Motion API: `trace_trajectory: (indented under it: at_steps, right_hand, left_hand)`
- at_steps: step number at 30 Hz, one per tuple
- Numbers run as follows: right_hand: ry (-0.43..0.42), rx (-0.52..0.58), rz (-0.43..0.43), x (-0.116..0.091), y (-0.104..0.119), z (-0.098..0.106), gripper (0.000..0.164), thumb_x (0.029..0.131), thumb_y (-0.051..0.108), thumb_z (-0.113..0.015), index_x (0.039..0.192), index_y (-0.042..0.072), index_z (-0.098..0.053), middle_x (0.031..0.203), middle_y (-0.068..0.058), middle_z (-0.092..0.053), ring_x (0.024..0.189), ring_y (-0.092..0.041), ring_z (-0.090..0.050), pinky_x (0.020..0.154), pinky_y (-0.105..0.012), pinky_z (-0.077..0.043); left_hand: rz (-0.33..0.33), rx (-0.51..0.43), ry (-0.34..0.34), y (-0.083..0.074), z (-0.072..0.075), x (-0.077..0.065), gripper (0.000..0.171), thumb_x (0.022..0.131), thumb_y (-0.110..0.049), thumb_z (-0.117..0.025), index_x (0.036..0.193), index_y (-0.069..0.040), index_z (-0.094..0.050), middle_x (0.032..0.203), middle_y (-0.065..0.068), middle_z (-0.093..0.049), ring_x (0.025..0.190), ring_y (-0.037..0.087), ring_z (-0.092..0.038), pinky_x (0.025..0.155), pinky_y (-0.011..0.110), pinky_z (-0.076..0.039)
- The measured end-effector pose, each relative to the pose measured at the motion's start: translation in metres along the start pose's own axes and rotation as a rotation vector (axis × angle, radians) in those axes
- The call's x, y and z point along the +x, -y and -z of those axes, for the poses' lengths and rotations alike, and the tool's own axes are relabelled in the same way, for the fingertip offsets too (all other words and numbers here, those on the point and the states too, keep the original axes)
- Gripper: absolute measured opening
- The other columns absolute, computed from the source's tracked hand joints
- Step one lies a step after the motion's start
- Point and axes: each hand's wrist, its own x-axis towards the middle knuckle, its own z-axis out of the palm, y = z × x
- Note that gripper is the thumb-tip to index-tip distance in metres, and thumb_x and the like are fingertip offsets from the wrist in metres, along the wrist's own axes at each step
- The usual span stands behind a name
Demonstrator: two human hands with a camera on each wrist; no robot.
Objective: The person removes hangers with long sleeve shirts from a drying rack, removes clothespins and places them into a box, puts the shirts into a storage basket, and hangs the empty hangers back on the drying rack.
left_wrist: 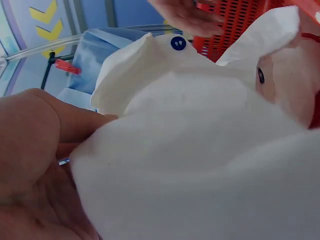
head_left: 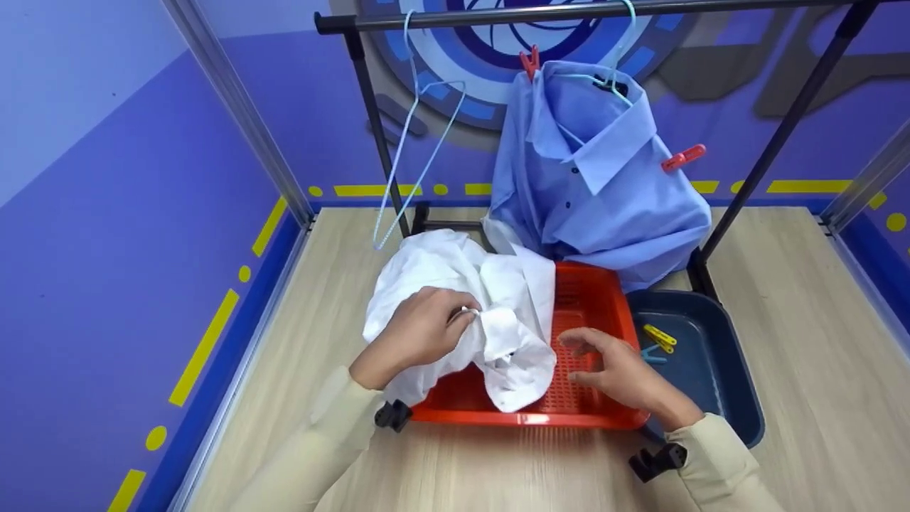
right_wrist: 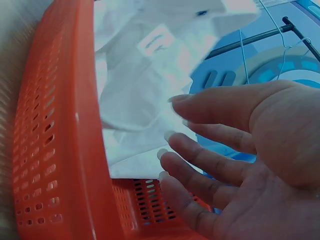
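Note:
A white shirt [head_left: 455, 270] with dark buttons lies bunched over the left part of a red basket [head_left: 526, 417]. My left hand [head_left: 426, 323] pinches the shirt near its collar between thumb and fingers; in the left wrist view the white cloth [left_wrist: 200, 140] fills most of the picture. Over the basket's right side hangs my right hand [head_left: 615, 370], fingers apart and slightly bent, holding nothing. The right wrist view shows that hand [right_wrist: 240, 145] beside the shirt [right_wrist: 135, 90], with a label visible inside the cloth.
A black rack [head_left: 498, 17] stands behind, bearing a bare blue hanger [head_left: 405, 142] and a blue shirt [head_left: 597, 178] with red clothespins [head_left: 682, 157]. Right of the basket, a dark tray [head_left: 700, 363] holds yellow clothespins [head_left: 660, 338] and a light blue one [head_left: 652, 355].

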Motion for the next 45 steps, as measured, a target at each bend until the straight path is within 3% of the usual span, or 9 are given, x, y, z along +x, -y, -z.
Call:
trace_trajectory:
  at_steps: [9,16,19,22,28,32,37,41,45]
  right_hand:
    - [0.058,-0.021,0.024,0.0,0.003,-0.016,0.084,0.078,0.002,-0.076,0.148,0.02,-0.034,0.15,-0.006,-0.041,0.136,-0.031,-0.042,0.109,-0.054,-0.036]
    - [0.049,0.074,0.053,0.0,0.018,-0.036,0.101,0.066,0.036,-0.088,0.148,0.037,-0.029,0.149,0.008,-0.04,0.134,-0.022,-0.042,0.109,-0.051,-0.038]
    - [0.035,0.139,0.057,0.002,0.026,-0.045,0.098,0.065,0.045,-0.086,0.145,0.041,-0.031,0.143,0.014,-0.044,0.128,-0.016,-0.046,0.107,-0.047,-0.042]
    - [-0.021,0.181,0.062,0.003,0.032,-0.051,0.08,0.07,0.044,-0.083,0.138,0.035,-0.042,0.131,0.013,-0.053,0.117,-0.014,-0.053,0.103,-0.044,-0.046]
    - [-0.136,0.212,0.108,0.006,0.034,-0.056,0.04,0.087,0.034,-0.071,0.124,0.022,-0.061,0.113,0.007,-0.068,0.099,-0.011,-0.064,0.093,-0.036,-0.053]
    - [-0.303,0.209,0.103,0.009,0.033,-0.054,0.025,0.093,0.027,-0.065,0.113,0.015,-0.07,0.098,0.003,-0.073,0.086,-0.011,-0.066,0.08,-0.026,-0.055]
    - [-0.462,0.27,-0.035,0.011,0.037,-0.046,0.025,0.096,0.029,-0.06,0.108,0.011,-0.072,0.087,-0.005,-0.074,0.08,-0.016,-0.065,0.073,-0.026,-0.055]
    - [-0.472,0.286,-0.104,0.013,0.038,-0.041,0.033,0.098,0.035,-0.055,0.112,0.009,-0.07,0.1,-0.007,-0.074,0.086,-0.019,-0.067,0.082,-0.032,-0.057]
    - [-0.461,0.318,-0.131,0.013,0.04,-0.038,0.031,0.099,0.032,-0.054,0.109,0.007,-0.069,0.095,-0.01,-0.072,0.08,-0.019,-0.064,0.073,-0.026,-0.055]
  left_hand:
    - [-0.057,-0.064,-0.144,-0.021,0.031,-0.002,0.016,0.094,-0.014,-0.058,0.095,-0.015,-0.074,0.071,-0.003,-0.062,0.064,0.009,-0.049,0.063,0.026,-0.042]
    - [-0.078,-0.077,-0.3,-0.031,0.046,0.002,0.017,0.094,-0.011,-0.057,0.094,-0.014,-0.074,0.072,-0.002,-0.063,0.063,0.008,-0.05,0.06,0.023,-0.042]
    - [-0.074,-0.087,-0.344,-0.032,0.049,0.004,0.017,0.094,-0.011,-0.057,0.094,-0.014,-0.074,0.072,-0.002,-0.064,0.062,0.01,-0.051,0.058,0.023,-0.042]
    - [-0.069,-0.097,-0.366,-0.034,0.05,0.005,0.017,0.093,-0.012,-0.058,0.095,-0.014,-0.074,0.071,-0.002,-0.063,0.061,0.013,-0.052,0.058,0.024,-0.041]
    - [-0.077,-0.109,-0.39,-0.032,0.048,0.009,0.016,0.093,-0.012,-0.058,0.094,-0.016,-0.074,0.068,-0.002,-0.06,0.061,0.016,-0.053,0.057,0.024,-0.038]
    - [-0.075,-0.079,-0.412,-0.025,0.046,0.013,0.015,0.092,-0.012,-0.059,0.093,-0.015,-0.074,0.068,-0.003,-0.06,0.062,0.011,-0.049,0.058,0.024,-0.037]
    - [-0.042,-0.057,-0.37,-0.017,0.037,0.017,0.016,0.092,-0.012,-0.058,0.093,-0.015,-0.074,0.065,-0.001,-0.056,0.062,0.01,-0.047,0.057,0.025,-0.036]
    - [-0.033,-0.094,-0.288,-0.017,0.028,0.015,0.02,0.091,-0.011,-0.056,0.098,-0.014,-0.075,0.06,-0.003,-0.049,0.058,0.008,-0.044,0.057,0.023,-0.035]
    - [-0.023,-0.123,-0.209,-0.019,0.019,0.014,0.03,0.089,-0.009,-0.051,0.108,-0.014,-0.073,0.055,-0.007,-0.037,0.051,0.007,-0.037,0.054,0.022,-0.031]
